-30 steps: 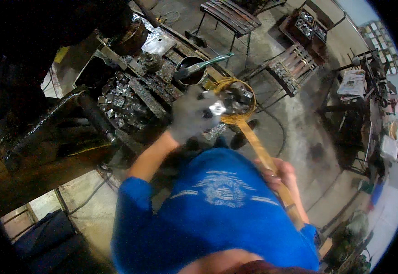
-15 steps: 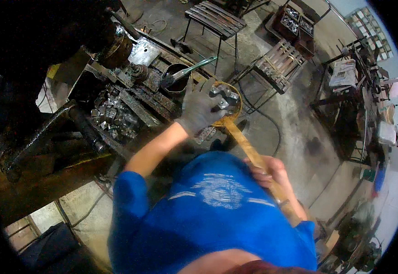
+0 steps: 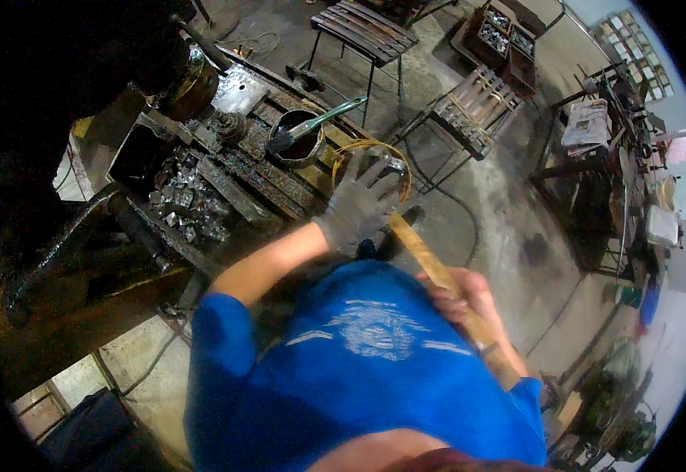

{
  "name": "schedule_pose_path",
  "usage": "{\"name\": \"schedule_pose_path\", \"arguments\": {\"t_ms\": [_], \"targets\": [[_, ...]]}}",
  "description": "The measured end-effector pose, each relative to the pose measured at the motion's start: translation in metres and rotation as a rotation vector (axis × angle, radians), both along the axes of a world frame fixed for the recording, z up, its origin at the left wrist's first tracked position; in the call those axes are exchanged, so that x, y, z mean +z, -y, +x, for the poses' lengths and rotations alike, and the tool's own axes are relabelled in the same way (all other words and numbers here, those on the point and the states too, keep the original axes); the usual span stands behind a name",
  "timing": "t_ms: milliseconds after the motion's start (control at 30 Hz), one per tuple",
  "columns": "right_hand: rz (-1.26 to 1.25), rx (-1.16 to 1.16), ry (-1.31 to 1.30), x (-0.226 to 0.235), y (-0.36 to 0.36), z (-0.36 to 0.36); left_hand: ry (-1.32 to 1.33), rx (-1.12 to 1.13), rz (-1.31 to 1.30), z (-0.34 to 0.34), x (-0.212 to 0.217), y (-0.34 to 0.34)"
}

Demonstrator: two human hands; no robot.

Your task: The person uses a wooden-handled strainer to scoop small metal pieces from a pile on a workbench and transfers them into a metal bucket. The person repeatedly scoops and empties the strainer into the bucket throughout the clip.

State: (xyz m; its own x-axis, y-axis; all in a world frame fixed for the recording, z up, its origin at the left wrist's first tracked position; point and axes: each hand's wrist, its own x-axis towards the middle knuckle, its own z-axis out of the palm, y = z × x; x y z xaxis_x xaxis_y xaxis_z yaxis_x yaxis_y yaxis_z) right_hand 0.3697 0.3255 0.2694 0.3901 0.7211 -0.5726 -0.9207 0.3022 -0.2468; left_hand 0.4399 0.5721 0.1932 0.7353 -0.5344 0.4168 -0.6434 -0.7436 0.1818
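Many metal pieces lie heaped left of a can holding a brush. Apart from its partner, the gloved left hand spreads its fingers, blocking my view into the yellow wire hoop; the bare right hand clasps the wooden handle. Farther right, newspapers lie piled.

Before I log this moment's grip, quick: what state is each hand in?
Left hand: gloved and open, spread over the wire basket; whether it touches anything can't be told.
Right hand: closed around the wooden handle.
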Motion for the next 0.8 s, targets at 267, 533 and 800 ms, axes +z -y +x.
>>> {"name": "schedule_pose_path", "arguments": {"t_ms": [267,533,800], "targets": [[0.014,-0.001,-0.012,0.008,-0.007,0.004,-0.123,0.162,-0.068,0.010,0.007,0.016],[-0.014,0.015,-0.029,0.000,-0.002,-0.001,-0.067,0.176,0.016,-0.007,-0.001,-0.008],[0.067,0.037,-0.104,-0.002,0.004,0.006,-0.136,0.158,-0.050,-0.007,0.019,0.008]]}}
